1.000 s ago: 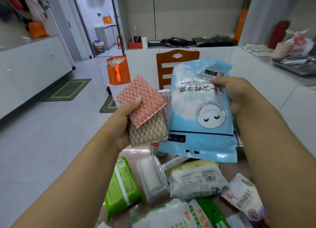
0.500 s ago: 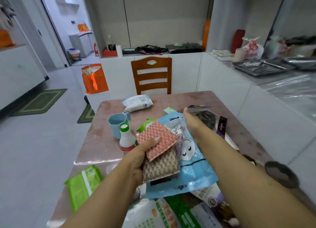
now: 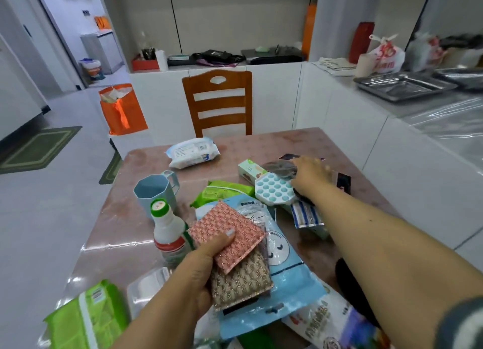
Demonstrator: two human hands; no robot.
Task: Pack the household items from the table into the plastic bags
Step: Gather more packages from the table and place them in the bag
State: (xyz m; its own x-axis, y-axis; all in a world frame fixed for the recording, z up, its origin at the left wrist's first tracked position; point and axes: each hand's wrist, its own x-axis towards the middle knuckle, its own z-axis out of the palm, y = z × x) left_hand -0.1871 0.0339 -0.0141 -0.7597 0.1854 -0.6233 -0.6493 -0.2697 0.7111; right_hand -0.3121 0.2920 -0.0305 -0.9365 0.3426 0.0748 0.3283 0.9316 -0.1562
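Holding two scrub pads, the left hand [image 3: 201,267] keeps its thumb pressed on the pink pad [image 3: 226,235], which overlaps the beige pad [image 3: 240,283] beneath. Both pads sit above a light blue packet [image 3: 290,275] lying flat on the counter [image 3: 125,233]. The right hand [image 3: 311,174] reaches across to the far side, fingers spread and resting on a dark packet [image 3: 281,168]; whether it grips the packet cannot be determined. A round white and teal tray [image 3: 274,190] lies just beside that hand. A white bottle with a green cap [image 3: 168,228] stands upright near a pale blue cup [image 3: 154,193]. Green wipe packs [image 3: 88,317] occupy the near left corner.
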